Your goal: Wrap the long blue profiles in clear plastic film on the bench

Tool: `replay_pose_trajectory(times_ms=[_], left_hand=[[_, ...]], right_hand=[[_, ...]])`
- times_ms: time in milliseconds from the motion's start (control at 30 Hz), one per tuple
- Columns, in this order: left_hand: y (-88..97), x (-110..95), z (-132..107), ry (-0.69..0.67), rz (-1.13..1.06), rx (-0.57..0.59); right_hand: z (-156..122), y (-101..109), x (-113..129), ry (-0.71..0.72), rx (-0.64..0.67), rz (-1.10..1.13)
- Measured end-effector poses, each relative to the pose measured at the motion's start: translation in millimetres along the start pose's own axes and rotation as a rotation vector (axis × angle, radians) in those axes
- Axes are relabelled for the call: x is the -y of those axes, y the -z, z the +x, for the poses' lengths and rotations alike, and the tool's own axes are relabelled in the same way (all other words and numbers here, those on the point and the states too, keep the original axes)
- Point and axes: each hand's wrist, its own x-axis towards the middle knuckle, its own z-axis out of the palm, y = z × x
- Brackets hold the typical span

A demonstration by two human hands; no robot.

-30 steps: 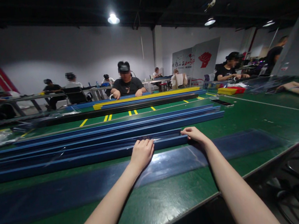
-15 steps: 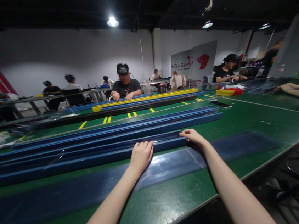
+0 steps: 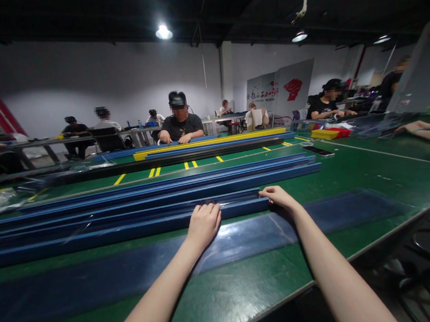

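Observation:
A long blue plastic channel (image 3: 138,232) lies across the green table, open side up, running off to the left. My left hand (image 3: 205,220) is closed over its near wall, with fingertips hidden inside the trough. At the channel's right end, my right hand (image 3: 278,196) is closed on the end edge, thumb and fingers together. Shiny clear film shows inside the trough between the hands. Nearer to me, beneath my forearms, a flat strip of bluish transparent plastic (image 3: 104,275) is spread over the table.
More blue channels (image 3: 240,180) lie just beyond. Farther back are a black profile (image 3: 153,162) and a yellow profile (image 3: 216,141), where a co-worker (image 3: 182,123) sits. A phone (image 3: 318,150) lies at the right, near yellow and red trays (image 3: 331,132). The table edge (image 3: 384,238) runs along my right.
Both my hands keep their places on the channel. The view has shifted very slightly. Across the table, the co-worker's hand has moved a little.

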Motion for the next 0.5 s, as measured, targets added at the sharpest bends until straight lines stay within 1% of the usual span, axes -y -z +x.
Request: replay_pose_trajectory(times_ms=[267,500], left_hand=[[1.4,-0.3,0.2,0.012,0.006,0.046],[1.1,-0.7,-0.4,0.009,0.001,0.052]], right_hand=[[0.6,0.2,-1.2,-0.008,-0.002,-0.001],[-0.1,0.0,0.4,-0.007,-0.004,-0.029]])
